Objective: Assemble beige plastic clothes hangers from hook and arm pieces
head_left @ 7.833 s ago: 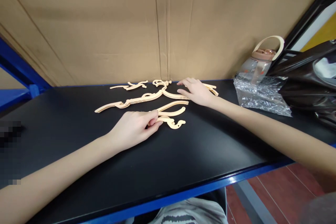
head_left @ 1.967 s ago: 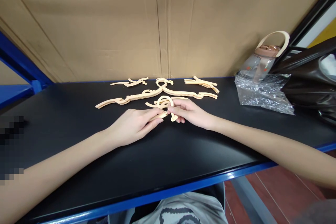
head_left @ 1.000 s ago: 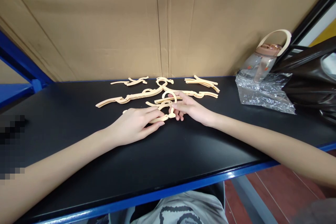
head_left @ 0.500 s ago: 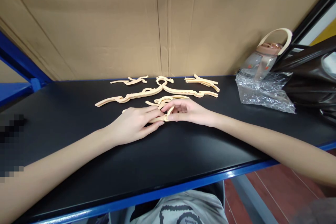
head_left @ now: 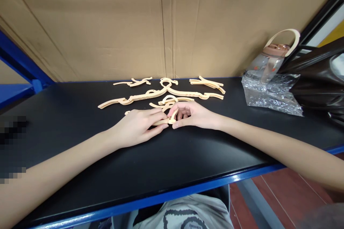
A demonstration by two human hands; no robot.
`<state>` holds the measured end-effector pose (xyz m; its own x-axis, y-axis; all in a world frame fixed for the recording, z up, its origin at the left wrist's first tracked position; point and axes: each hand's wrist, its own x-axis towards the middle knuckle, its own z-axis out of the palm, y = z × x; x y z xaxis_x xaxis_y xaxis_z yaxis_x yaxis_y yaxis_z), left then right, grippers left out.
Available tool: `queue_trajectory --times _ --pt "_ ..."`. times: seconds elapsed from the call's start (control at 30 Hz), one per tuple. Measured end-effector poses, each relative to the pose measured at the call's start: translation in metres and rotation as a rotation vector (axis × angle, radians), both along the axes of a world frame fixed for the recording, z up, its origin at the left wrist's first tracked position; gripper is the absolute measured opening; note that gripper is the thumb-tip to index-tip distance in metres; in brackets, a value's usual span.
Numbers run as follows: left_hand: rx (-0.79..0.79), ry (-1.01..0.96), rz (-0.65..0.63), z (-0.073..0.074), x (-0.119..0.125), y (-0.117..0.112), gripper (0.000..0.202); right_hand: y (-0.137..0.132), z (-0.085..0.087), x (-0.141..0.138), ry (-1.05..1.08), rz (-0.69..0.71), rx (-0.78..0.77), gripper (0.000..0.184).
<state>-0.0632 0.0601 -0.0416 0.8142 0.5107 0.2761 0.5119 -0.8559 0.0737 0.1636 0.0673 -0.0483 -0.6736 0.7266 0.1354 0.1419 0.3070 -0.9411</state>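
My left hand (head_left: pixel 143 123) is closed over a cream plastic hanger arm (head_left: pixel 161 122), pressing it to the black tabletop; the palm covers much of it. Its left tip pokes out past my knuckles. At the right end, a small curved hook piece (head_left: pixel 174 115) stands up between the hands. My right hand (head_left: pixel 192 114) is curled around this curved piece, thumb low and fingertips above. Just behind my fingers lie loose cream hanger parts (head_left: pixel 185 99), partly hidden. Farther back rests an unfolded cream folding hanger (head_left: pixel 145 96), with its hook ring at the top.
More cream hanger parts (head_left: pixel 137 82) lie at the back left, and a stack of hanger arms (head_left: pixel 206 82) at the back right. On the right stand a clear bottle (head_left: pixel 274 55) with a looped handle, crinkled plastic wrap (head_left: pixel 270 94) and a dark bag (head_left: pixel 311 75). Cardboard (head_left: pixel 107 25) walls the back.
My right thumb has shifted slightly down and the fingers have opened a little around the curved piece, which has turned slightly. My left hand stays in place on the hanger arm.
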Motion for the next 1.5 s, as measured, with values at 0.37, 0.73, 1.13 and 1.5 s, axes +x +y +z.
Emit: queue_trajectory --times 0.37,0.73,1.13,1.5 --pt "0.021 0.005 -0.001 -0.0006 -0.0009 0.0007 0.028 0.0 0.0009 0.0007 -0.017 -0.002 0.019 0.023" --pt "-0.042 0.023 0.021 0.001 -0.0009 -0.0006 0.029 0.0045 -0.0027 0.0004 0.056 -0.004 -0.051 0.021" --pt "-0.113 -0.013 0.068 0.0042 -0.0003 -0.0034 0.025 0.0047 -0.0024 -0.0008 0.098 0.002 -0.082 0.018" --pt "-0.15 -0.021 0.062 0.0052 0.0003 -0.0041 0.024 0.0029 0.0023 -0.0012 0.075 0.01 -0.121 0.015"
